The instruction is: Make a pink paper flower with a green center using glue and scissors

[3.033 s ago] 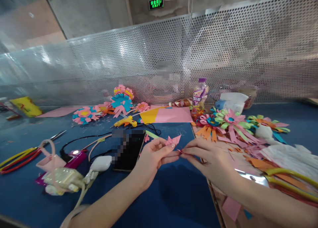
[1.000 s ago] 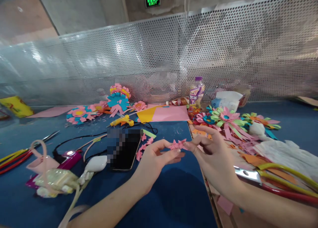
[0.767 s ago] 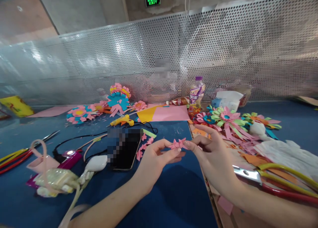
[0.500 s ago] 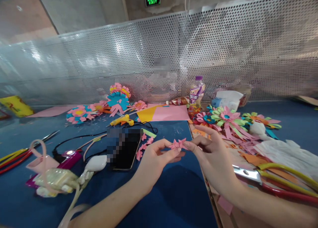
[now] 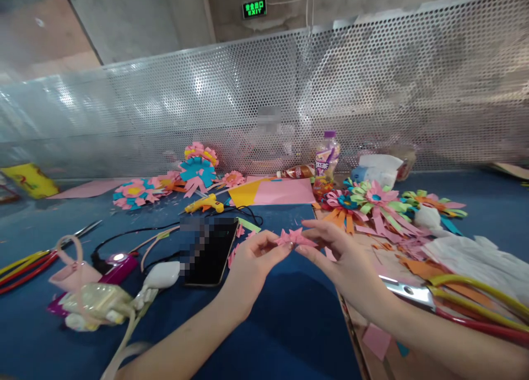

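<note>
Between my two hands is a small folded pink paper flower (image 5: 292,237) with pointed petals. My left hand (image 5: 257,261) pinches its left side between thumb and fingers. On the other side, my right hand (image 5: 344,258) has its thumb and fingertips closed on the right petals. Several similar pink paper pieces (image 5: 240,231) lie on the blue table beside a black phone (image 5: 211,258), partly behind my left hand. Scissors with yellow and red handles (image 5: 413,293) lie under my right forearm, which covers part of them.
A yellow glue gun (image 5: 205,203) rests ahead, before pink and yellow paper sheets (image 5: 285,192). Paper flowers (image 5: 378,195) and a drink bottle (image 5: 328,156) stand back right. Left lie a magenta device (image 5: 119,267), cables and more scissors (image 5: 49,253). A perforated metal screen (image 5: 231,110) closes the back.
The fingers of my right hand have shifted along the pink flower, and its petals now look more spread and turned. My left hand stays nearly in place. The view has tilted slightly.
</note>
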Demonstrator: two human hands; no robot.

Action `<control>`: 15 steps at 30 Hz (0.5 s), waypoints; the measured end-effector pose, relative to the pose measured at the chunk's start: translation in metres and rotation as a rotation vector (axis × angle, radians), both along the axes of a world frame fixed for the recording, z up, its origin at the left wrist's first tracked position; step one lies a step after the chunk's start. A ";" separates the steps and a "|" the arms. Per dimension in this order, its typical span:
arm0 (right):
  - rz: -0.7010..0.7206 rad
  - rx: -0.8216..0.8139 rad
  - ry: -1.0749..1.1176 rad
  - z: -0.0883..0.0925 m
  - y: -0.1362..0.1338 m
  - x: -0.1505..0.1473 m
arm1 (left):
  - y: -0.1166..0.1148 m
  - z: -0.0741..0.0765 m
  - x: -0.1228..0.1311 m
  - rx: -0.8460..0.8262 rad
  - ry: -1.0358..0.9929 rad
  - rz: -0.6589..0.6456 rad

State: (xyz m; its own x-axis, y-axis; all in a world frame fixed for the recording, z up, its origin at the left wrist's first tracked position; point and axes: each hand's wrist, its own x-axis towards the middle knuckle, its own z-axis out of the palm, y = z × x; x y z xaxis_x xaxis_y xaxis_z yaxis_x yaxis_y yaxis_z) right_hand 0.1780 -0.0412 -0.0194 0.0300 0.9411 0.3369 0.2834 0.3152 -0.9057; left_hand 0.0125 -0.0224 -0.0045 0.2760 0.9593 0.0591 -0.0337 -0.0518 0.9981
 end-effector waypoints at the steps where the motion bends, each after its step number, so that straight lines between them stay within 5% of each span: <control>1: 0.007 -0.006 -0.031 0.001 0.000 0.000 | 0.000 0.000 -0.001 0.006 0.007 -0.002; 15: 0.070 0.019 -0.102 0.005 -0.005 0.001 | 0.000 0.000 -0.002 0.018 0.050 -0.024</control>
State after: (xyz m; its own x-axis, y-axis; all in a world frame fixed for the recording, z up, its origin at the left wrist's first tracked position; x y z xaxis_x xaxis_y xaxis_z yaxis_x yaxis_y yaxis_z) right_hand 0.1794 -0.0459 -0.0145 -0.0710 0.9332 0.3522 0.3502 0.3540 -0.8672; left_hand 0.0102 -0.0228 -0.0043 0.3015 0.9515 0.0617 0.0145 -0.0693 0.9975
